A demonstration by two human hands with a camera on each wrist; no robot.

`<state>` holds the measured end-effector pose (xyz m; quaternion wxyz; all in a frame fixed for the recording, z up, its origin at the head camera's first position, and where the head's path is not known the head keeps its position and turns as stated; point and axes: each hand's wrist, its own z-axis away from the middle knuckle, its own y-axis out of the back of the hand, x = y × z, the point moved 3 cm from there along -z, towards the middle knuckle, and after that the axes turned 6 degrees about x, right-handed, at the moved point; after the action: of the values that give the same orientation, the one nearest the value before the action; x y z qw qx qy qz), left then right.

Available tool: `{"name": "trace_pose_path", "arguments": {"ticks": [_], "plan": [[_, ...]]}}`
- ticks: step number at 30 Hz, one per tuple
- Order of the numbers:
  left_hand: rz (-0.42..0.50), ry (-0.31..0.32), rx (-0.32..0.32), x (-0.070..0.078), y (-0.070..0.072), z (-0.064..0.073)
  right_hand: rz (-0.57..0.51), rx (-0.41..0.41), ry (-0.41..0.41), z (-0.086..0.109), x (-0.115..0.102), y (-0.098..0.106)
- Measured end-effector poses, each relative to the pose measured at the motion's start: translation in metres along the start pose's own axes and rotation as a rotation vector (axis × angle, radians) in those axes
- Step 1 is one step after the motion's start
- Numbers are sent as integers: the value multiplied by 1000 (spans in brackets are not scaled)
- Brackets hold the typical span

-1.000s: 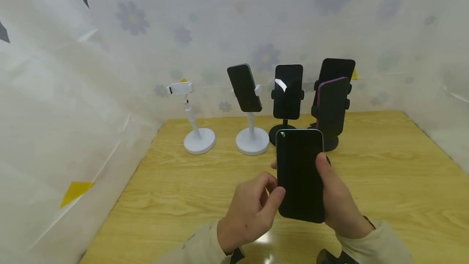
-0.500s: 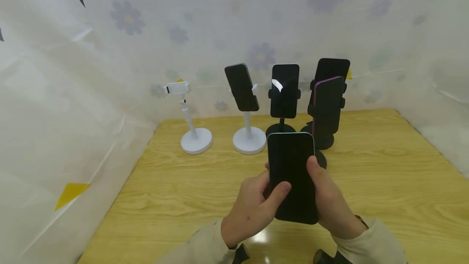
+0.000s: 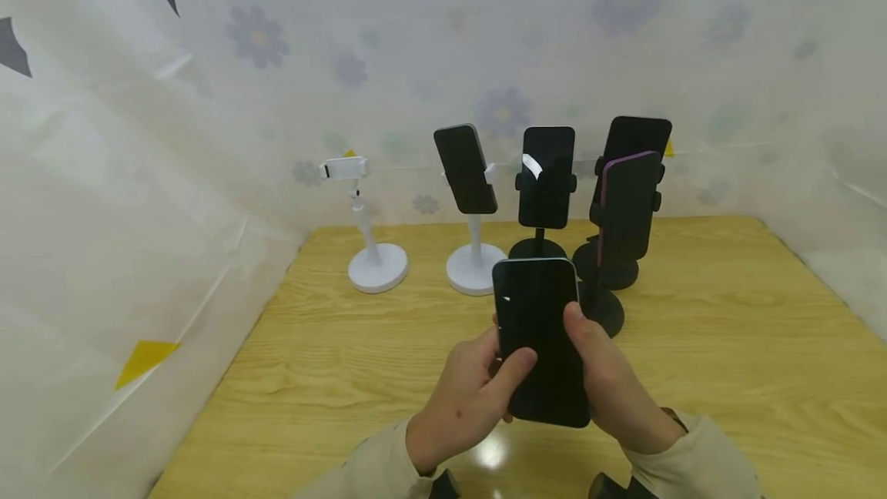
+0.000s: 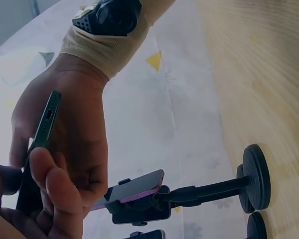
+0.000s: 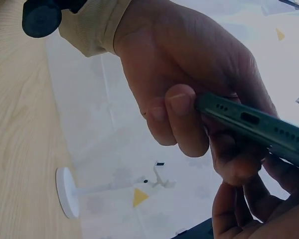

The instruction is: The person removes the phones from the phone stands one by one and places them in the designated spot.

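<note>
A smartphone with a dark screen is held up over the table between both hands, its screen facing the head camera. My left hand grips its left edge, with the thumb lying across the lower screen. On the other side my right hand holds the right edge, thumb at the screen's border. The phone's bottom edge with its charging port shows greenish in the right wrist view. In the left wrist view, fingers of both hands curl behind the phone. Most of its back is hidden.
At the back stand a white phone stand with its clamp, another white stand bearing a dark phone, and a black stand with a phone. Further right, a purple-edged phone overlaps another phone on black stands.
My left thumb has moved from the phone's left edge onto its screen, and the left hand now grips that side. The phone has shifted slightly left and down with both hands.
</note>
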<state>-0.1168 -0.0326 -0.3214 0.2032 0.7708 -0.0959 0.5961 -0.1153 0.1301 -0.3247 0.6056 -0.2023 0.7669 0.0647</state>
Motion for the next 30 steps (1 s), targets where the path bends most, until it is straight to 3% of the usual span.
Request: {"name": "trace_pose_path", "arguments": {"ticks": [7, 13, 19, 22, 26, 30], "plan": [[29, -80, 40, 2, 10, 5, 155, 58, -77, -4, 0, 1], [-70, -109, 149, -5, 42, 9, 291, 56, -55, -9, -11, -6], [-259, -5, 383, -26, 98, 18, 324, 38, -115, -9, -12, -6], [-374, 69, 459, -41, 123, 16, 334, 20, -109, -9, -11, -3], [-500, 188, 491, -61, 147, 13, 329, -7, -118, -8, -10, -1], [-600, 256, 455, -76, 159, 12, 330, -11, -145, -7, -9, 0]]}}
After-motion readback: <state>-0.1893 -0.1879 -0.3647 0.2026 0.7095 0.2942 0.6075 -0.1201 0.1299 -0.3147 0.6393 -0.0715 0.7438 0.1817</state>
